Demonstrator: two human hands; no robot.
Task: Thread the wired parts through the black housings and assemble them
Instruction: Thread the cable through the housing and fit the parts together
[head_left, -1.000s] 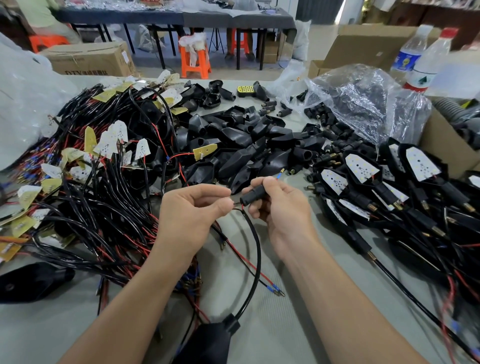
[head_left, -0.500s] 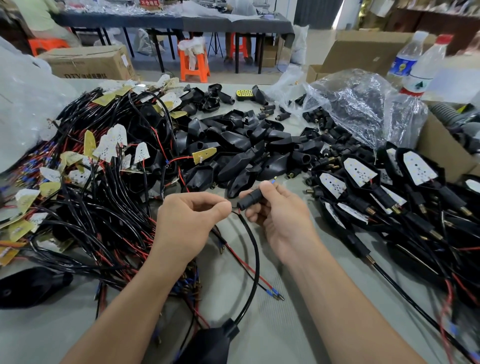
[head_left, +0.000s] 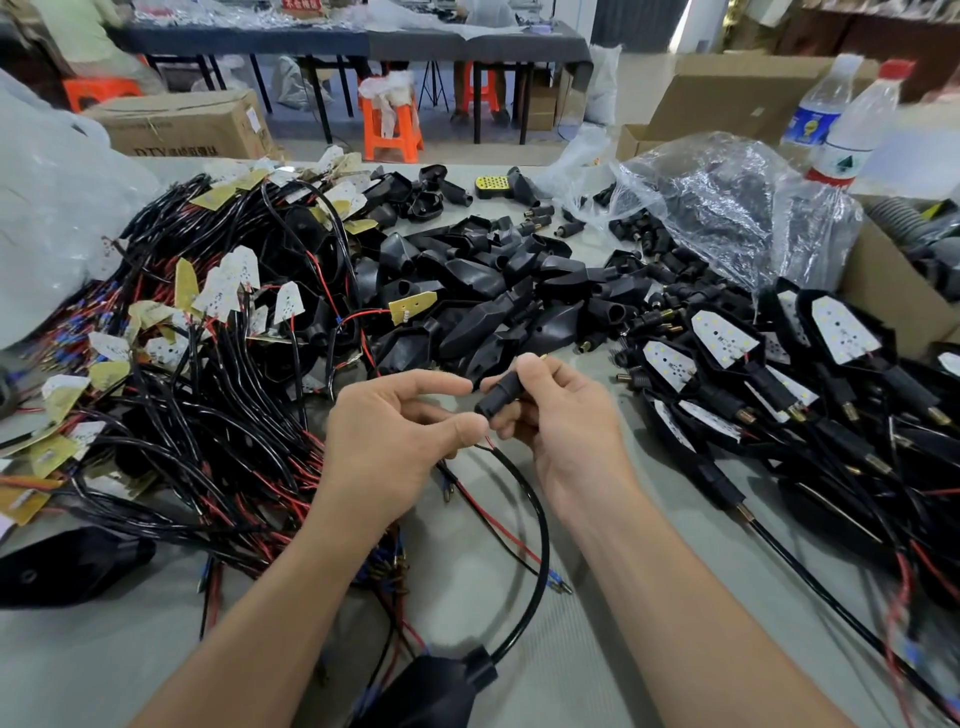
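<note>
My right hand (head_left: 561, 431) grips a small black tubular sleeve (head_left: 498, 399) with a brass tip poking out behind the fingers. My left hand (head_left: 395, 436) pinches the end of a black cable (head_left: 535, 519) just below the sleeve's opening; thin red and black wire ends show there. The cable loops down to a black housing (head_left: 436, 691) at the bottom edge, between my forearms. A heap of empty black housings (head_left: 498, 306) lies just beyond my hands. Wired LED boards (head_left: 223, 291) with black and red leads are piled on the left.
Assembled housings with white LED boards (head_left: 722, 343) lie in rows on the right. Behind them are a clear plastic bag (head_left: 727, 208), two bottles (head_left: 857, 124) and a cardboard box (head_left: 893, 291). Another black housing (head_left: 67, 566) lies at the lower left. Loose red and black leads (head_left: 498, 525) cross the table under my hands.
The wire ends have slipped out of the sleeve's mouth, and my left hand now pinches the cable end just below it. My right hand has tilted the sleeve more upright.
</note>
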